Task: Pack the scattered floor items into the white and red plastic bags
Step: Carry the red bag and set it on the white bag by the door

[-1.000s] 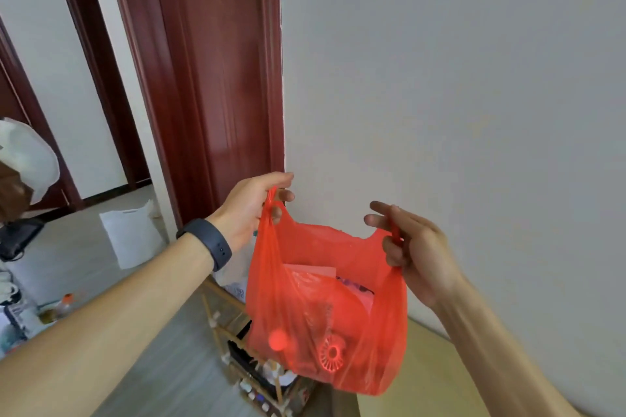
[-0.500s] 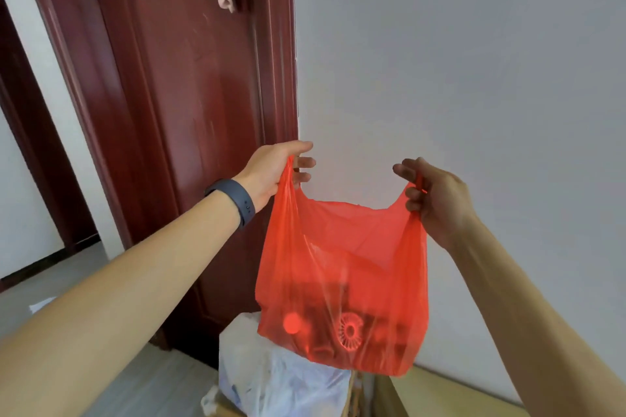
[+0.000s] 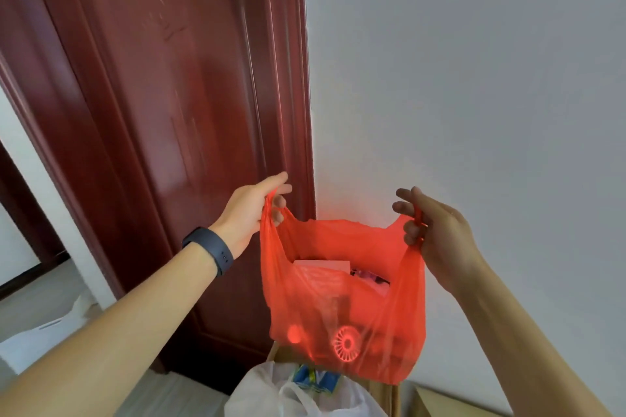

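Observation:
A translucent red plastic bag (image 3: 345, 301) hangs in the air between both my hands. My left hand (image 3: 252, 211), with a dark wristband, pinches its left handle. My right hand (image 3: 435, 232) grips its right handle. The bag's mouth is held open; inside I see a pale flat box, some dark items and a round spoked part near the bottom. Below it a filled white plastic bag (image 3: 298, 393) rests, with a blue and yellow pack showing at its top.
A dark red wooden door (image 3: 176, 132) stands straight ahead on the left, a plain white wall (image 3: 474, 78) on the right. A wooden frame (image 3: 389, 393) and a tan surface (image 3: 440, 404) lie below the bags. Another white bag (image 3: 40, 338) sits on the floor at the left.
The view has tilted down a little and moved closer; the red bag now hangs just above the white bag. Both hands keep their hold on the handles.

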`<action>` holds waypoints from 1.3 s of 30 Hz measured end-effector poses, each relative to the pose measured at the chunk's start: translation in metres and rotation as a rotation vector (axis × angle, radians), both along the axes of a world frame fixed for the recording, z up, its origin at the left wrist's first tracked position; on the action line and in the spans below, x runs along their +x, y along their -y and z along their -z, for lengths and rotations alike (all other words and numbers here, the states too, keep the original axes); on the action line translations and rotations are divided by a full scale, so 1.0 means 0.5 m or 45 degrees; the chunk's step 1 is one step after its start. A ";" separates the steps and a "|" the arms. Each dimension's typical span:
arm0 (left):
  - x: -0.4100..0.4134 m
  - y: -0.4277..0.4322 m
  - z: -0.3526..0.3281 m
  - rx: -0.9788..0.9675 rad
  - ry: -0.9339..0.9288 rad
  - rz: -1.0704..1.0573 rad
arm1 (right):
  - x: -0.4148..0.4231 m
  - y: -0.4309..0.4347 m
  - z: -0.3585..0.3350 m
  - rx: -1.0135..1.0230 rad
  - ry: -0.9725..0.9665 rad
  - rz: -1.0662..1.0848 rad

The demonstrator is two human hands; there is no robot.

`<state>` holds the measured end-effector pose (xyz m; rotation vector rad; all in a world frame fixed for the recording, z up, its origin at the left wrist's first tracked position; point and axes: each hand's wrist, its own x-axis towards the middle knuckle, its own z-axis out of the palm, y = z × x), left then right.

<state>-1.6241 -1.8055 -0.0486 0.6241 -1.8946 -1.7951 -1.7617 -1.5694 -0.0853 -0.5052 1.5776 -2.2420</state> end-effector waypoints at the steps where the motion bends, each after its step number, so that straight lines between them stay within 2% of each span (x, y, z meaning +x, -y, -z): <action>1: -0.006 0.023 0.031 -0.011 0.036 -0.001 | -0.003 0.013 0.029 0.014 0.021 -0.004; 6: -0.042 0.083 0.196 -0.156 0.228 0.069 | -0.003 0.043 0.204 0.223 0.147 0.132; 10: -0.068 0.131 0.331 -0.248 0.253 0.169 | 0.017 0.032 0.302 0.453 0.069 0.317; 15: -0.036 0.178 0.475 -0.369 0.113 -0.090 | 0.095 0.003 0.404 0.751 -0.030 0.588; 17: -0.019 0.188 0.536 -0.464 0.130 0.012 | 0.124 -0.010 0.453 0.845 -0.041 0.629; 20: -0.020 0.199 0.597 -0.648 0.375 0.213 | 0.131 -0.004 0.510 1.065 -0.044 0.551; 22: -0.043 0.204 0.614 -0.755 0.419 0.243 | 0.113 0.009 0.527 1.169 -0.093 0.530; 25: -0.094 0.209 0.628 -1.006 0.303 0.400 | 0.070 0.051 0.530 1.171 -0.164 0.566; 28: -0.148 0.159 0.622 -1.019 0.245 0.567 | 0.023 0.095 0.523 1.186 -0.228 0.625; 30: -0.179 0.113 0.624 -1.119 0.295 0.645 | 0.003 0.118 0.524 1.137 -0.122 0.677; 32: -0.192 0.073 0.638 -1.372 0.427 0.757 | -0.004 0.135 0.521 0.970 0.050 0.778; 35: -0.191 0.029 0.663 -1.685 0.451 0.733 | 0.001 0.150 0.515 0.726 0.191 0.924; 37: -0.190 0.013 0.669 -1.823 0.462 0.766 | 0.008 0.171 0.511 0.751 0.122 0.914; 39: -0.184 0.010 0.676 -1.894 0.487 0.795 | 0.012 0.198 0.520 0.906 -0.076 0.761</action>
